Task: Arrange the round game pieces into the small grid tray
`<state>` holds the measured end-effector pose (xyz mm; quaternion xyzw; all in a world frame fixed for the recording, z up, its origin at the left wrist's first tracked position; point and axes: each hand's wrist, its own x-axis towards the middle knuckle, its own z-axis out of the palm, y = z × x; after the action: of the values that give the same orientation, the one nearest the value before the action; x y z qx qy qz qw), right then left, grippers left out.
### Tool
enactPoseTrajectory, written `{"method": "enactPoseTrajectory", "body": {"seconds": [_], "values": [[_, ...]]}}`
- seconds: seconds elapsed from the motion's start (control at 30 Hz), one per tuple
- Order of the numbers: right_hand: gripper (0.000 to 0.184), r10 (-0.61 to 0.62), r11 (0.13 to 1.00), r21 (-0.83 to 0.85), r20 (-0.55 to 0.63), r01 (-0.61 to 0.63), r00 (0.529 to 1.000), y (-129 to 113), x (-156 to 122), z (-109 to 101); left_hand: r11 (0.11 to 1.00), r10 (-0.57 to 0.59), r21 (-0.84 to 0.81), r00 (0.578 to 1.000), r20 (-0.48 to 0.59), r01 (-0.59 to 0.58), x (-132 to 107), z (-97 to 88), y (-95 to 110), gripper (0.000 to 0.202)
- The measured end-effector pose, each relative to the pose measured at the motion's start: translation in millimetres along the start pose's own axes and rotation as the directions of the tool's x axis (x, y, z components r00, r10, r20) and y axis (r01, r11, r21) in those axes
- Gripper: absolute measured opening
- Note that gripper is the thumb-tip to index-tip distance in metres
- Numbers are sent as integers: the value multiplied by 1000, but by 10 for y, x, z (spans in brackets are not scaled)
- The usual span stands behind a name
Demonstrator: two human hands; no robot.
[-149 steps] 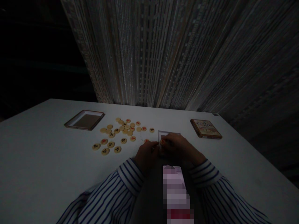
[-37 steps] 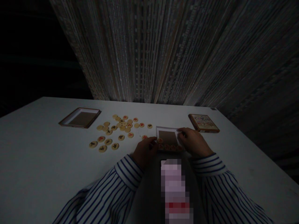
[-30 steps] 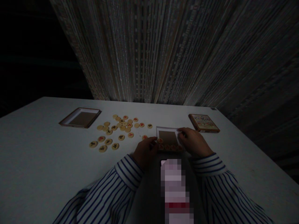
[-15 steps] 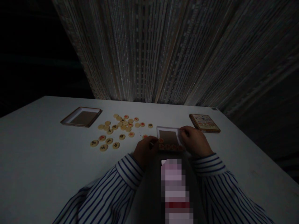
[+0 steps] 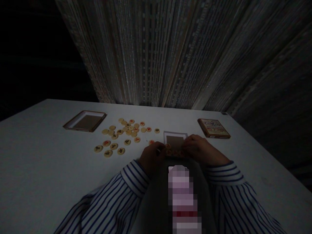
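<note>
- Movement is showing at your right hand (image 5: 202,150): it is leaving the right wall of the shallow, pale-walled, brown-floored rectangular box (image 5: 175,133) and its bent fingers are now covering the near right end, so the work is seemingly turning to that spot.
- Right grip: your fingers are curling close together; whether they are holding anything, I cannot tell.
- Left hand (image 5: 152,157): your thumb and fingers are nearly meeting at the left wall; hold cannot be confirmed.
- Round, tan, red-marked discs (image 5: 175,152) are lining the box's near wall, one sitting beyond the row's left end.
- Loose, tan, rounded-edge discs (image 5: 113,146) are lying leftward, some overlapping, on the matte white tabletop (image 5: 73,169).
</note>
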<state>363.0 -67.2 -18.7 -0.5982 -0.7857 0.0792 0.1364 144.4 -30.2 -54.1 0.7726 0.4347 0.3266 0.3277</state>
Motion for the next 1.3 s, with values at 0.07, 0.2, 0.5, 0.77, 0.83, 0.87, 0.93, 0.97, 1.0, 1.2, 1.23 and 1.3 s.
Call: {"method": "enactPoseTrajectory", "body": {"seconds": [0.07, 0.2, 0.5, 0.77, 0.83, 0.87, 0.93, 0.97, 1.0, 1.2, 1.23, 1.3], "values": [[13, 5, 999, -33, 8, -5, 1000, -24, 2, 3, 1000, 13, -4, 1000, -7, -13, -2, 6, -6, 11], [11, 16, 996, -91, 3, -15, 1000, -77, 5, 21, 1000, 25, -5, 1000, 0, -25, 5, 19, -19, 11], [13, 5, 995, -97, 24, -3, 1000, -73, 12, 59, 1000, 14, 8, 1000, -9, -14, -8, 15, -9, 11], [15, 4, 993, -121, 44, 2, 999, -67, 17, 71, 999, 32, 10, 999, -19, -32, 5, 35, -36, 12], [16, -5, 993, -117, 57, 11, 998, -67, 16, 64, 999, 34, 9, 999, -15, -34, 3, 33, -35, 12], [16, -7, 993, -114, 58, 13, 998, -68, 14, 58, 999, 34, 10, 999, -14, -34, 3, 33, -35, 12], [16, -7, 994, -105, 51, 13, 999, -72, 7, 44, 999, 32, 12, 999, -8, -32, 2, 32, -36, 13], [16, -8, 995, -97, 44, 12, 999, -76, 2, 36, 999, 29, 13, 1000, -6, -29, 2, 32, -37, 12], [15, -5, 996, -88, 35, 8, 999, -79, -2, 28, 1000, 26, 12, 1000, -4, -26, 3, 32, -38, 12], [14, 7, 996, -87, 43, -3, 999, -83, 1, 10, 1000, 25, 3, 1000, 12, -25, 12, 29, -40, 12], [14, 8, 995, -96, 51, -3, 999, -83, 7, 12, 1000, 22, 3, 1000, 14, -22, 13, 31, -39, 12], [14, 19, 993, -115, 60, -12, 998, -86, 23, 14, 1000, 21, 6, 1000, 7, -21, 14, 36, -36, 12]]}}
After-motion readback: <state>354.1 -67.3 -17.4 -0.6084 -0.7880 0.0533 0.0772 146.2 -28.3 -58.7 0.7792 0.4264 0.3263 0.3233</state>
